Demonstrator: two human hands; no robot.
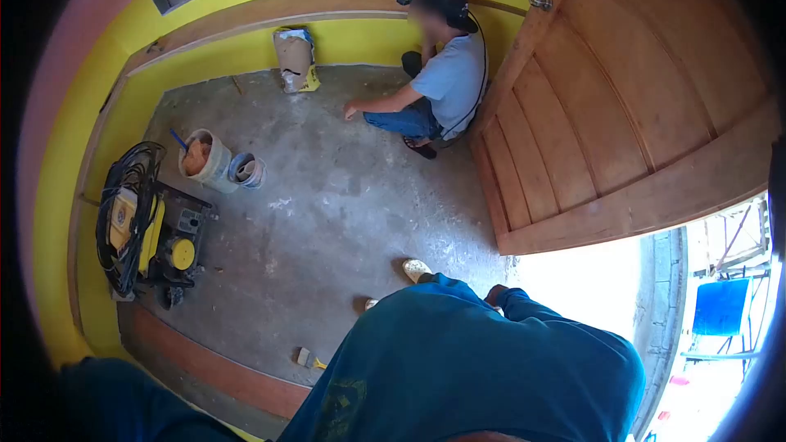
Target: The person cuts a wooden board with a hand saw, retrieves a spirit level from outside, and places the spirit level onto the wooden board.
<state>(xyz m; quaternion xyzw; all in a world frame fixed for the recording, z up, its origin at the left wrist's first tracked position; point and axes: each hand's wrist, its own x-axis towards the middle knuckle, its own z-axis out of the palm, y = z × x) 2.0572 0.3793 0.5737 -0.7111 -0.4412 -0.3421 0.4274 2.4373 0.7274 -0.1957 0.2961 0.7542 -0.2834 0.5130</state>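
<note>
Wooden door (622, 115) is seen standing open ahead and to the right of the right hand (494, 295), apart from it. Only a little of that hand shows past the sleeve (532, 307), so how far it is opened, and whether anything is gripped, cannot be told; the left hand is hidden. Left of the right hand and closer in, a brush (308, 358) is laid on the floor (327, 229). Farther left and ahead, a bucket (219, 173) of orange-brown mix (196, 157) and a smaller pail (255, 178) are set side by side. Well ahead of the hand, a person (450, 74) is seen squatting. Judging by the mix and unheld brush, work appears unfinished; how much has been done cannot be judged.
</note>
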